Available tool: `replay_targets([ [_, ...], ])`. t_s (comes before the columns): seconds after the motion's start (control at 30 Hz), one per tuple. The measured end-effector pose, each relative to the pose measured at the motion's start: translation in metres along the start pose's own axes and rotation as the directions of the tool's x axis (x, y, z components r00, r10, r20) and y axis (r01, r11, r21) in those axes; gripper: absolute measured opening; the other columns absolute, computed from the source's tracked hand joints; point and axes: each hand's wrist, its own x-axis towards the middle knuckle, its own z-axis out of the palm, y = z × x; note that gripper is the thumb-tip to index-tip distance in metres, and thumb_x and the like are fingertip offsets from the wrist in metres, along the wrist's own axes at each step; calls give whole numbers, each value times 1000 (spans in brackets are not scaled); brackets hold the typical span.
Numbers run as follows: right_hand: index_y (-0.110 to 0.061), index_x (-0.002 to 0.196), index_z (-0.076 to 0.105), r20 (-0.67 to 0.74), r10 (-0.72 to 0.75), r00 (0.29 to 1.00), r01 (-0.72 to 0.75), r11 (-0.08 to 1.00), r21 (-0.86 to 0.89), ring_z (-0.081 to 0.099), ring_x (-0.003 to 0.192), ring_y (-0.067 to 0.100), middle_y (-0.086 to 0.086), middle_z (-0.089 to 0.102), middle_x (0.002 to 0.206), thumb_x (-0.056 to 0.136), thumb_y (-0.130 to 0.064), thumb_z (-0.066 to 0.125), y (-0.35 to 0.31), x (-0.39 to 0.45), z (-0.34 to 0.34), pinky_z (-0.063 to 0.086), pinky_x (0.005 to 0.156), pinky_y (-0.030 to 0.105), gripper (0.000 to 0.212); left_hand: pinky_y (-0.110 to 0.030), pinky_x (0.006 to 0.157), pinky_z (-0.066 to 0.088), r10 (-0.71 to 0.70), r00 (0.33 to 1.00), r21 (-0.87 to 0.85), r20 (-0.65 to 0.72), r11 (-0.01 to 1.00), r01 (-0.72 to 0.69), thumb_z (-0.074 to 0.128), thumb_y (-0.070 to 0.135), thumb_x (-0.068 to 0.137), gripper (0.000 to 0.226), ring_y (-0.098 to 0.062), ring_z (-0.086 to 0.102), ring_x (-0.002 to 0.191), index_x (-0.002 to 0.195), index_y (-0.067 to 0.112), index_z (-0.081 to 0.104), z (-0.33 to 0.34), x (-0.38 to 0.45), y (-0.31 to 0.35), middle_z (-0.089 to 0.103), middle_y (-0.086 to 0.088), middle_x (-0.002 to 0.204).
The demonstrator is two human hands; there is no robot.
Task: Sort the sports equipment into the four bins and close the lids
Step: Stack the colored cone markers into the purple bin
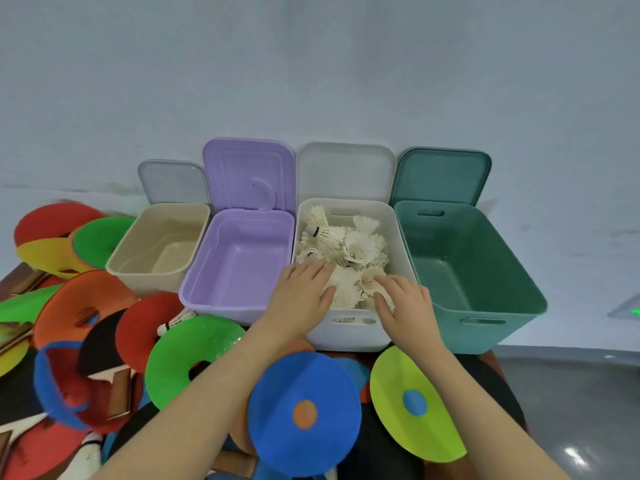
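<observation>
Four bins stand in a row with their lids up: a beige bin point(121, 261), a purple bin point(194, 292), a white bin point(346, 336) and a green bin point(498, 313). The white bin holds several white shuttlecocks point(360, 247). My left hand point(301, 289) and my right hand point(405, 299) both reach into the white bin's near end. Their fingers lie on the shuttlecocks, loosely curled; whether they grip any I cannot tell. One loose shuttlecock point(175, 322) lies in front of the purple bin.
Coloured disc cones cover the table in front and to the left: green point(194, 355), blue point(304, 410), yellow-green point(412, 403), orange point(83, 303), red point(52, 220). Table tennis paddles point(104, 344) lie among them. A pale wall rises behind the bins.
</observation>
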Motion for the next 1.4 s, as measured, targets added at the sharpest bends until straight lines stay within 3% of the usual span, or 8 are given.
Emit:
replay_targets([
  [0.3,-10,107,65,-149,140,979,-146,989,-31,60,89,24,3,66,97,86,-18,51,30,-82,-25,38,76,30,27,-29,86,29,238,969,-210,-59,946,-246,41,29,86,36,-17,53,100,109,15,65,31,-44,56,65,-1,110],
  [0.43,-8,111,62,-40,287,957,-289,949,-123,60,93,34,10,65,101,84,-16,62,66,-110,-20,43,78,42,29,-28,82,32,267,964,-214,15,942,-258,42,30,84,34,-19,61,92,104,16,66,55,-59,78,66,2,102],
  [0.6,-19,145,26,305,591,747,-490,799,-350,41,122,32,9,42,137,90,-44,51,108,-136,-5,30,99,42,66,-35,98,28,39,931,-47,364,999,-24,36,42,93,53,-26,43,121,139,15,37,97,-71,103,46,-3,133],
  [0.8,-20,146,16,394,567,723,-461,821,-337,47,115,29,8,43,130,91,-35,52,132,-148,5,31,94,40,67,-38,98,29,-215,821,97,529,976,194,38,48,94,72,-30,41,119,148,9,10,133,-87,126,42,-11,135],
  [0.9,-20,142,28,398,559,727,-523,827,-206,49,107,29,9,48,121,87,-16,49,143,-150,6,29,83,37,59,-36,95,29,-274,820,116,502,961,250,44,42,93,72,-28,41,117,148,11,9,136,-90,130,42,-9,129],
  [1.0,-20,133,45,325,434,840,-472,880,46,50,101,28,8,57,111,82,-4,48,149,-153,9,23,76,32,53,-36,86,30,-258,857,-18,446,955,297,51,26,88,70,-27,42,109,148,15,15,133,-88,135,45,-8,116],
  [1.2,-16,129,52,227,353,908,-413,844,341,57,89,24,7,62,103,84,-1,53,126,-150,12,44,84,43,48,-33,74,29,-267,949,-261,170,916,305,49,8,83,66,-23,44,89,145,19,29,110,-102,125,45,-5,92],
  [1.4,-21,123,57,238,291,927,-370,816,444,56,66,20,10,62,77,82,-2,56,74,-147,20,48,63,39,46,-34,66,30,-292,956,-226,1,931,285,40,18,79,59,-19,39,79,137,11,43,83,-127,85,48,-6,84],
])
